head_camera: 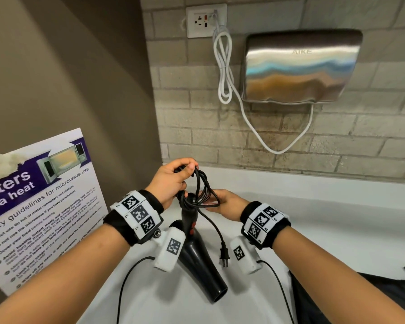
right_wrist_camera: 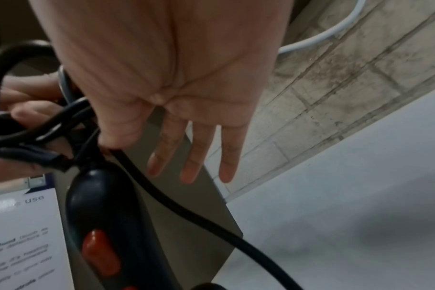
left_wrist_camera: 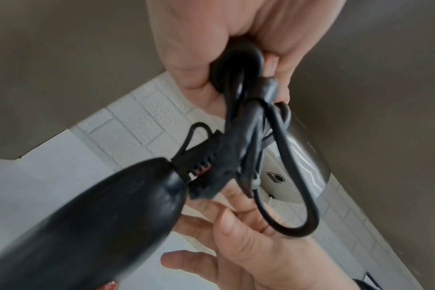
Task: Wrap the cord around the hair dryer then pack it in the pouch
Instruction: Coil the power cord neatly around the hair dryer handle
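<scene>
A black hair dryer (head_camera: 200, 260) hangs handle up and nozzle down over the white counter (head_camera: 313, 230). Its black cord (head_camera: 202, 190) is gathered in several loops at the handle's top. My left hand (head_camera: 185, 170) grips the top of those loops, seen close in the left wrist view (left_wrist_camera: 238, 64). To the right, my right hand (head_camera: 211, 202) lies flat with straight fingers (right_wrist_camera: 189, 157) against the lower loops. The plug (head_camera: 223, 256) dangles free beside the nozzle. Red switches (right_wrist_camera: 99, 253) show on the handle. A dark pouch (head_camera: 360, 300) lies at the bottom right.
A steel hand dryer (head_camera: 299, 66) is fixed on the brick wall, its white cable (head_camera: 225, 66) running to an outlet (head_camera: 206, 19). A microwave safety poster (head_camera: 40, 206) leans at the left. Thin black wires (head_camera: 126, 281) trail from my wrist cameras.
</scene>
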